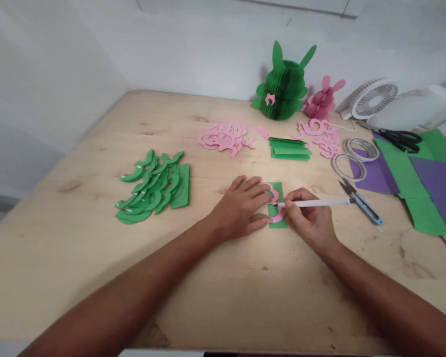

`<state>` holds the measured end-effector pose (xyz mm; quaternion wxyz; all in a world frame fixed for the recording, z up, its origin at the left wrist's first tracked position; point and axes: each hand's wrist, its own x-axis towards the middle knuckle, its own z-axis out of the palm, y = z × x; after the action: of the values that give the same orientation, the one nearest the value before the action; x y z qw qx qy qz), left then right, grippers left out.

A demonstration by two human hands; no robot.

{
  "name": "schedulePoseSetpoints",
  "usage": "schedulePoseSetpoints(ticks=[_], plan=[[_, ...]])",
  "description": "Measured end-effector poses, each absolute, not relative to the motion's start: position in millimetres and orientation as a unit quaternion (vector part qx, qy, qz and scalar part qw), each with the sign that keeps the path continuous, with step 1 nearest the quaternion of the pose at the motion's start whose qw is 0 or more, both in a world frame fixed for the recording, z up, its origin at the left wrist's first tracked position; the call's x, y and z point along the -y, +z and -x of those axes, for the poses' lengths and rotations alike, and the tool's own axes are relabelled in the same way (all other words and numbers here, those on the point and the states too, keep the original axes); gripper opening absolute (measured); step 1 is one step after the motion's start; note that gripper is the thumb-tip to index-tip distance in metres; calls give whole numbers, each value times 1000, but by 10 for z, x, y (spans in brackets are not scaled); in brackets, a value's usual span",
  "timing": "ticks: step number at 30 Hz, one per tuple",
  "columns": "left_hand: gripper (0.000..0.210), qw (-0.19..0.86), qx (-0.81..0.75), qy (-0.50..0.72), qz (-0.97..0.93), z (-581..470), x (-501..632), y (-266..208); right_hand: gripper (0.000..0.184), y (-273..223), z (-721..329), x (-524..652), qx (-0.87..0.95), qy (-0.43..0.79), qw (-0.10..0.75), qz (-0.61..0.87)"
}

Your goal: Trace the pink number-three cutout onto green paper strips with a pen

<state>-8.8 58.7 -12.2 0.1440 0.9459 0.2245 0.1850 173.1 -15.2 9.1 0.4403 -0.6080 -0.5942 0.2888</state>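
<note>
In front of me a small green paper rectangle (pixel 278 225) lies on the wooden table, with a pink curved paper cut-out (pixel 278 216) on top of it. My left hand (pixel 243 206) lies flat with fingers spread, its fingertips pressing the cut-out and the green paper. A white pen (pixel 317 203) is pinched in my right hand (pixel 310 218), its tip at the inner edge of the pink shape. Part of the cut-out is hidden under my left fingers.
Green cut-outs (pixel 152 186) are piled at left, pink cut-outs (pixel 225 138) and folded green strips (pixel 289 149) behind. Paper rabbits (pixel 285 91) and a fan (pixel 373 99) stand by the wall. Tape rolls (pixel 349 167), thread snips (pixel 364 203), scissors (pixel 399 139) and coloured sheets (pixel 427 208) lie right.
</note>
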Motion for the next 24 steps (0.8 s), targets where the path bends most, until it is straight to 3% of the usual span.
schedulePoseSetpoints(ticks=[24], plan=[[32,162,-229,181,-943,94,-590,-98,7,97,-1693,141,605,353,415,581]])
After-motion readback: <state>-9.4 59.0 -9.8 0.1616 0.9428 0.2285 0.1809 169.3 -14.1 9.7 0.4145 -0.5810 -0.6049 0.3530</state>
